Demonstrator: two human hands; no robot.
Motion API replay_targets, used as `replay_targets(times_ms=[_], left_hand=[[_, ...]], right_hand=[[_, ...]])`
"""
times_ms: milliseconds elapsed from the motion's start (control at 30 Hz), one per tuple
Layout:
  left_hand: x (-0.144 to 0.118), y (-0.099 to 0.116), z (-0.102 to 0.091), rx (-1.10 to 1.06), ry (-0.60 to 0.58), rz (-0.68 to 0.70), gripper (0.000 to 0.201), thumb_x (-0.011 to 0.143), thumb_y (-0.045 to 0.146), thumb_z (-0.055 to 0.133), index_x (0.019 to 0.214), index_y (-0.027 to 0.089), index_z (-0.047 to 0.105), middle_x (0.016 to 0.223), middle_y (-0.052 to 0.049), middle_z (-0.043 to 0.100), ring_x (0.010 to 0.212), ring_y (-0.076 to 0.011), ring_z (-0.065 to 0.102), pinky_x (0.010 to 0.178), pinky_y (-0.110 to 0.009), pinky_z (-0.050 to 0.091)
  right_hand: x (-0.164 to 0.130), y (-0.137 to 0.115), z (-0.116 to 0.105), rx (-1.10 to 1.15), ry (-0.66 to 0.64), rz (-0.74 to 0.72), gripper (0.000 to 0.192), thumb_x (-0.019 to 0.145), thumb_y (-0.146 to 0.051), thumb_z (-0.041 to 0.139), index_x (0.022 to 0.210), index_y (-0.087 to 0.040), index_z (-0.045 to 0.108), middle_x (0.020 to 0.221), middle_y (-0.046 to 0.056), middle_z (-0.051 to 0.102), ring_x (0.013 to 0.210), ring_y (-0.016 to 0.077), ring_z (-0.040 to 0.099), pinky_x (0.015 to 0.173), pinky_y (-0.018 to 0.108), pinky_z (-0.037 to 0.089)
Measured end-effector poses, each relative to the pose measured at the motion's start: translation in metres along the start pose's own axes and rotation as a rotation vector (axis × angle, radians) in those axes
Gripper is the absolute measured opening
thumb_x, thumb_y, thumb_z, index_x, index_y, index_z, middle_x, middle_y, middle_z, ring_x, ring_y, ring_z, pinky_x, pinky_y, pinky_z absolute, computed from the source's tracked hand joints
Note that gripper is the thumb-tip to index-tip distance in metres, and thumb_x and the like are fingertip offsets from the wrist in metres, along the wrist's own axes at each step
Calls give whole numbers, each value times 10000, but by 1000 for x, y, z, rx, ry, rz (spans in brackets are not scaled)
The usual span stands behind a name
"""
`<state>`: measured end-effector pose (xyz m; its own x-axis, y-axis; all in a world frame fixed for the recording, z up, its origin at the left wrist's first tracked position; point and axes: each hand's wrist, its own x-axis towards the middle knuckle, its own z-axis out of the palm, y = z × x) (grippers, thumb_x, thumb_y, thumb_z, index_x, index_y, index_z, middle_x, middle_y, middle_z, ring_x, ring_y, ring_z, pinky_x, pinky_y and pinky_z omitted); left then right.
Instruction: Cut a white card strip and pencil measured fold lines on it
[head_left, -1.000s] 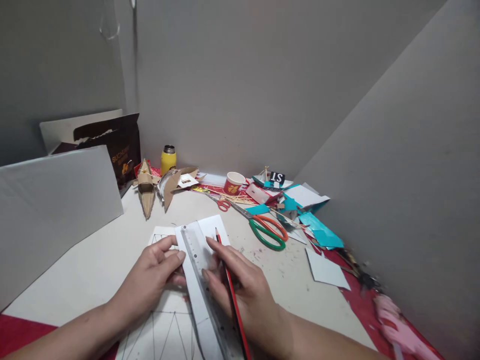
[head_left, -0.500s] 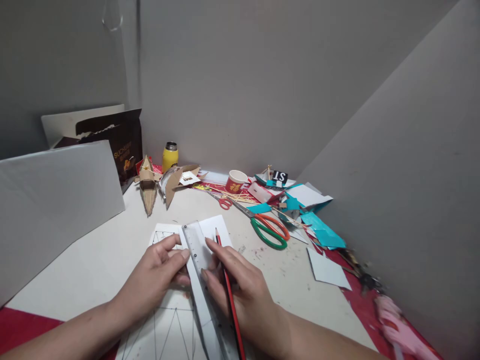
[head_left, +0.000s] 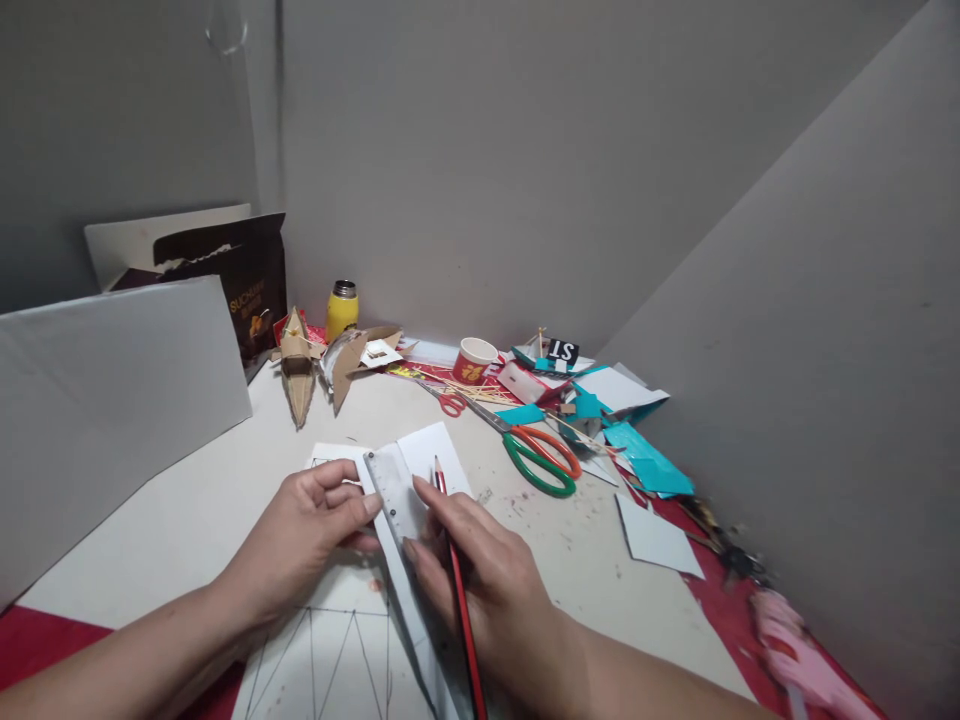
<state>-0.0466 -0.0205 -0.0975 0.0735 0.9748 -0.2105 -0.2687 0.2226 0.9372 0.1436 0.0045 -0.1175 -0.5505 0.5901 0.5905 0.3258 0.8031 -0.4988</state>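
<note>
A clear ruler lies along a folded piece of white card. My left hand pinches the card's left edge beside the ruler, thumb on top and fingers behind. My right hand has a red and black pencil tucked in it, tip pointing away from me; its thumb and index finger rest at the ruler's right side. Underneath lies a white sheet with a drawn zigzag pattern, partly hidden by the hands and card.
Large scissors with green and orange handles lie ahead on the right, beside small red-handled scissors. Farther back are a paper cup, thin sticks, cardboard boats and a yellow bottle. A white board stands left; a pink glue gun is right.
My left hand has shifted slightly along the card and ruler. The ruler, card and pencil stay almost in place; the view has moved a little.
</note>
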Motion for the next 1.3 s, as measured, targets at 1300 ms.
replay_targets(times_ms=[1300], left_hand=[[4,4,-8,18,-81,-47,416,841,332,701,1201,144,610,758,-34,709,722,-150,664,771,-306,572]], right_hand=[[1,9,-2,-58,-64,-51,497,923,-136,541,1406,-186,435,864,62,581,729,191,574,602,317,513]])
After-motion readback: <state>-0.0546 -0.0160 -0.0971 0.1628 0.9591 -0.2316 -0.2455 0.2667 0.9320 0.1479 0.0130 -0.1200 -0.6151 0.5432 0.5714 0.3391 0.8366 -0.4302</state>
